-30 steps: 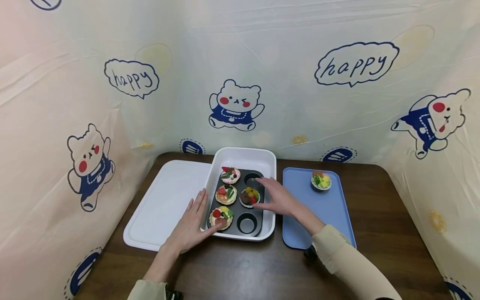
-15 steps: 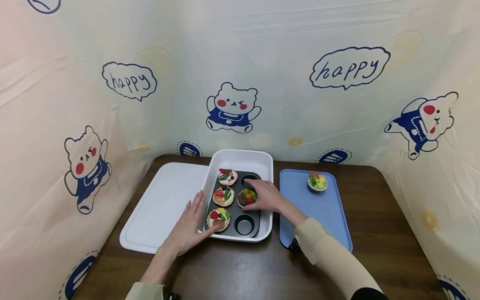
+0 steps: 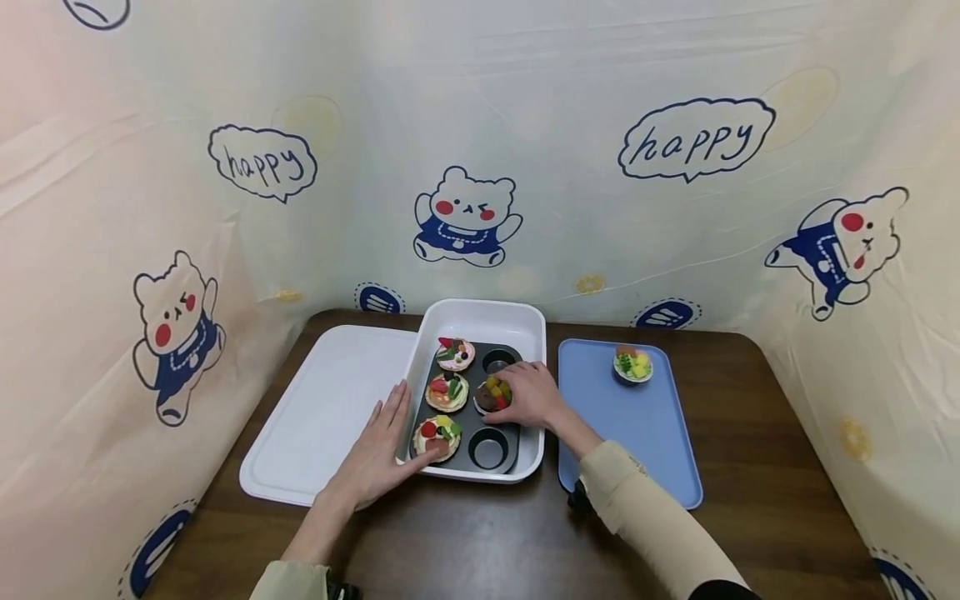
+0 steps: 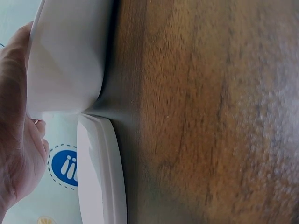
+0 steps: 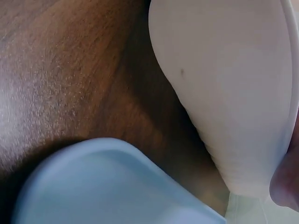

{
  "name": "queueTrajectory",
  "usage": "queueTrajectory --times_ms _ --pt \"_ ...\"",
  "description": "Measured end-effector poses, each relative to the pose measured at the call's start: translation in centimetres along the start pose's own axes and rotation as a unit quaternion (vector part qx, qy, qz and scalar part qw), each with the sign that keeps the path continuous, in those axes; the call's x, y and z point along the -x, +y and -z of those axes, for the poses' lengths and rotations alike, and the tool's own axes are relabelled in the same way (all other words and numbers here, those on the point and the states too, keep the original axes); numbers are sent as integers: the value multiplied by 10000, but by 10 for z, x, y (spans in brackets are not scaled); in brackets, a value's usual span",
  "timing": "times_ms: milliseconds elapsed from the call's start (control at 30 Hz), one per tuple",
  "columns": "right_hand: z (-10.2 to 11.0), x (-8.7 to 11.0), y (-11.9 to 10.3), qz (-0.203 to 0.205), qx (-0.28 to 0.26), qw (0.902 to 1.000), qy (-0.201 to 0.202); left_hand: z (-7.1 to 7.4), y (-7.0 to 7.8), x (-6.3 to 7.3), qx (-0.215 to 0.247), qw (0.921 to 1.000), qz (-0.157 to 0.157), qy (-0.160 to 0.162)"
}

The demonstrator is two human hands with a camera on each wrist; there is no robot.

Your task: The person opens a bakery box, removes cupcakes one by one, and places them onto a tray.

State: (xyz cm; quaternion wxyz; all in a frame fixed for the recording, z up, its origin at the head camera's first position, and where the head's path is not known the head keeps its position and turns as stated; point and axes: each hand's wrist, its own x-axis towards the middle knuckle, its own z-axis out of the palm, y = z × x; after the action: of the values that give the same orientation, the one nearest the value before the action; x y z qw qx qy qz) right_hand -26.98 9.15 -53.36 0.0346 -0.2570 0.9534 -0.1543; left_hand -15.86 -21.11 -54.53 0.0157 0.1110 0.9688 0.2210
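Note:
A dark grey muffin tin (image 3: 466, 435) lies inside a white rectangular basin (image 3: 483, 321). Down its left column sit several fruit-topped cupcakes (image 3: 455, 354). In the right column's middle cup is a cupcake (image 3: 492, 397) with yellow, red and brown toppings. My right hand (image 3: 531, 395) holds this cupcake from the right, thumb at its near side and fingers at its far side. The cups in front of and behind it are bare. With fingers extended, my left hand (image 3: 378, 450) rests on the basin's left rim, its thumb reaching over the front-left cupcake. The left wrist view shows the basin wall (image 4: 65, 60) beside that hand.
To the left lies a white tray (image 3: 315, 417), close against the basin. On the right, a blue tray (image 3: 630, 442) carries one small cupcake (image 3: 633, 364) near its back edge. A printed curtain (image 3: 562, 125) rises behind the brown wooden table (image 3: 465, 542).
My right hand has come in a little to the left and its fingers have drawn together round the middle-right cupcake. The left hand has stayed in place on the basin. The head view has shifted slightly.

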Motion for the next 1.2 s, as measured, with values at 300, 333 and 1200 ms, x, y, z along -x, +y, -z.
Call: queueTrajectory --times_ms 300,333,1200 --pt "1 -2 6 236 -587 9968 492 3 -1 -5 -40 10000 29 -40" --pt "1 -2 6 215 -671 9962 511 3 -1 -5 -60 10000 27 -42" --pt "-11 5 7 -105 -1722 9774 1219 -2 -2 -1 -8 9999 108 -108"
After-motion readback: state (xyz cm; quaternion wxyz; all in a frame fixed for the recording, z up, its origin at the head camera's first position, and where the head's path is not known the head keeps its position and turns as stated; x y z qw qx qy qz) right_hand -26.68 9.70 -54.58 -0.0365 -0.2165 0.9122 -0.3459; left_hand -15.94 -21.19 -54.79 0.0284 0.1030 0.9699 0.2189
